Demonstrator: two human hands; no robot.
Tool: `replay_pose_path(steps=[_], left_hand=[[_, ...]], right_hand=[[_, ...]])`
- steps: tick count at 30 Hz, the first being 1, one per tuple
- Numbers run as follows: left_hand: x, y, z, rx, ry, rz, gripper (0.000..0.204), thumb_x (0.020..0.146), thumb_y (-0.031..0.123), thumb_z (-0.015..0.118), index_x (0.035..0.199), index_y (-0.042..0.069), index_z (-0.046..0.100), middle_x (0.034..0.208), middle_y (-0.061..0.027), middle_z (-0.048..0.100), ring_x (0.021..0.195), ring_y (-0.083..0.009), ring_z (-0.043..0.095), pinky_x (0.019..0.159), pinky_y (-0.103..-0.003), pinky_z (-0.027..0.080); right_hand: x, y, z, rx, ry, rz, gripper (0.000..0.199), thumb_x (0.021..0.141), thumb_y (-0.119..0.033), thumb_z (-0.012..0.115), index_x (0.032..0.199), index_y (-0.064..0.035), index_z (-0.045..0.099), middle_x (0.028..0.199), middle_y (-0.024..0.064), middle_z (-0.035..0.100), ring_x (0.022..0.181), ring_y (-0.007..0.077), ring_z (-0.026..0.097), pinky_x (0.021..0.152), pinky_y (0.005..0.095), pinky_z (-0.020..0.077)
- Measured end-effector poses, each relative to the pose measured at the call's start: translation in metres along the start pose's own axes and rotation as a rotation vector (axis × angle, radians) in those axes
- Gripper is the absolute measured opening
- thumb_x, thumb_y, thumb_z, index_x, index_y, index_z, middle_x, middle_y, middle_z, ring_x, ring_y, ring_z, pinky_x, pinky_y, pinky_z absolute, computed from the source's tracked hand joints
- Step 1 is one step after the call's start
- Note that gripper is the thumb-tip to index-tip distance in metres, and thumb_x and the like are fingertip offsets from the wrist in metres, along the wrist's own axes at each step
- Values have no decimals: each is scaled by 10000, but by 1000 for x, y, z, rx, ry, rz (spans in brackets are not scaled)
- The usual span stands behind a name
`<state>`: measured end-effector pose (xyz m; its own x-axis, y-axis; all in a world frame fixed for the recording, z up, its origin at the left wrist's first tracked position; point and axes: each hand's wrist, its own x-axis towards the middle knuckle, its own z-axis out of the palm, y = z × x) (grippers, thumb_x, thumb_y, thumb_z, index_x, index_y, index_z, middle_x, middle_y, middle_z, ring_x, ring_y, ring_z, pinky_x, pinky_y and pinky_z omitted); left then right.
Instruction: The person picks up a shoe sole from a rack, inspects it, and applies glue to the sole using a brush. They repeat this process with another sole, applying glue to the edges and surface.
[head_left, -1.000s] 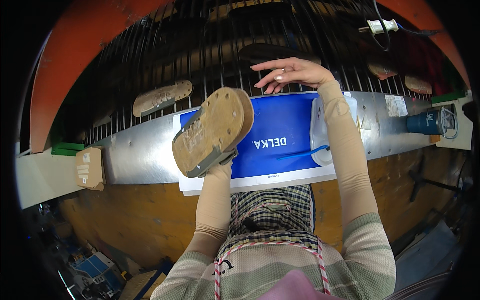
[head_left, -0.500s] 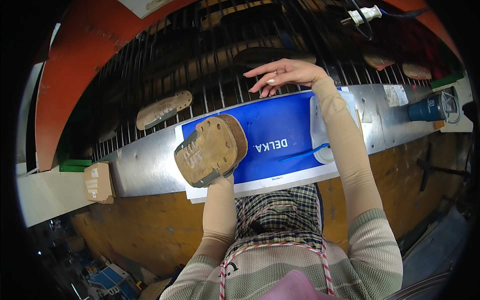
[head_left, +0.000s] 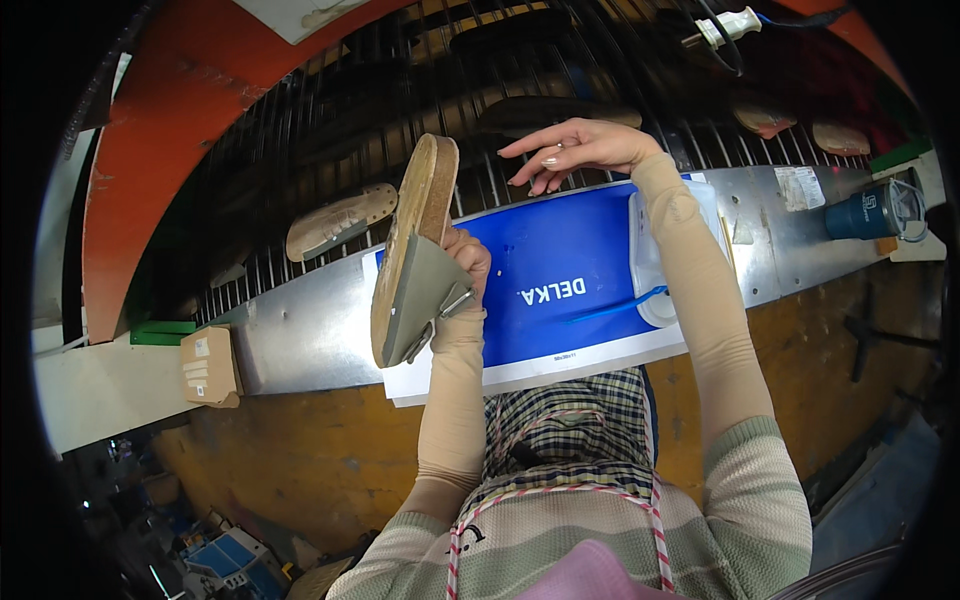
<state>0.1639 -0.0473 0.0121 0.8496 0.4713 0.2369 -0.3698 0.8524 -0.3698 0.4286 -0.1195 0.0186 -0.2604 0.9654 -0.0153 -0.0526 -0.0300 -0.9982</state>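
My left hand (head_left: 470,260) grips a sandal (head_left: 428,195) with a tan cork sole and a grey-green strap (head_left: 432,290) with metal buckles. The sandal stands on edge, its side toward me, above the left part of a blue and white sheet (head_left: 545,245); my fingers are partly behind it. Beyond the far edge of the sheet, my right hand (head_left: 585,150) hangs over dark metal rods with its fingers loosely stretched and nothing in them. Under my right forearm lies a pale shallow tray (head_left: 646,250), with a thin blue tool (head_left: 625,305) across its edge.
Another tan sandal piece (head_left: 335,222) lies on the rods at the left, and more pieces (head_left: 840,140) are farther right. A metal ledge (head_left: 295,335) carries the sheet. A dark blue mug (head_left: 858,215) stands right, a cardboard piece (head_left: 210,365) left. A white plug (head_left: 725,28) hangs at the top.
My left hand has turned the sandal from a broad tan face with holes to its side, so the sole edge and buckled strap now show. My right hand has hardly moved.
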Motion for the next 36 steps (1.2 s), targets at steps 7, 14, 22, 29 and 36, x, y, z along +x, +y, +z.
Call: replay_pose_path(steps=[7, 14, 22, 29, 36], left_hand=[[2, 4, -2, -39, 16, 12, 226, 925, 178, 629, 771, 176, 463, 596, 86, 555, 445, -12, 341, 504, -228, 246], [-2, 18, -15, 91, 61, 46, 198, 939, 210, 604, 788, 169, 484, 641, 85, 587, 479, -22, 345, 526, -241, 240], [-14, 47, -57, 657, 219, 171, 202, 973, 311, 555, 1036, 119, 544, 1024, -30, 577, 857, -170, 456, 771, -357, 345], [10, 75, -67, 1022, 433, 310, 365, 995, 371, 524, 1227, 92, 560, 1341, -117, 522, 1189, -306, 489, 1012, -468, 403], [16, 115, -69, 786, 368, 35, 329, 1034, 380, 463, 1102, 97, 615, 1486, -194, 435, 1293, -323, 484, 1088, -528, 386]], right_hand=[[1, 1, -2, -8, -6, 4, 576, 947, -325, 629, 1435, -52, 488, 1224, 166, 670, 1009, 191, 694, 876, 283, 558], [0, 2, -2, 12, -8, -16, 586, 961, -358, 618, 1428, -29, 484, 1212, 178, 671, 1010, 208, 698, 861, 287, 570], [0, -1, 4, 306, 110, 90, 508, 964, -311, 636, 1237, 104, 531, 1086, 256, 667, 852, 303, 735, 655, 355, 638], [-11, -22, -4, 376, 465, -83, 476, 921, -173, 662, 1175, 186, 479, 874, 271, 677, 619, 279, 713, 533, 312, 609], [1, 10, -110, 562, 975, -327, 371, 1005, -205, 525, 1270, 55, 531, 1099, 234, 658, 1014, 381, 669, 886, 448, 574]])
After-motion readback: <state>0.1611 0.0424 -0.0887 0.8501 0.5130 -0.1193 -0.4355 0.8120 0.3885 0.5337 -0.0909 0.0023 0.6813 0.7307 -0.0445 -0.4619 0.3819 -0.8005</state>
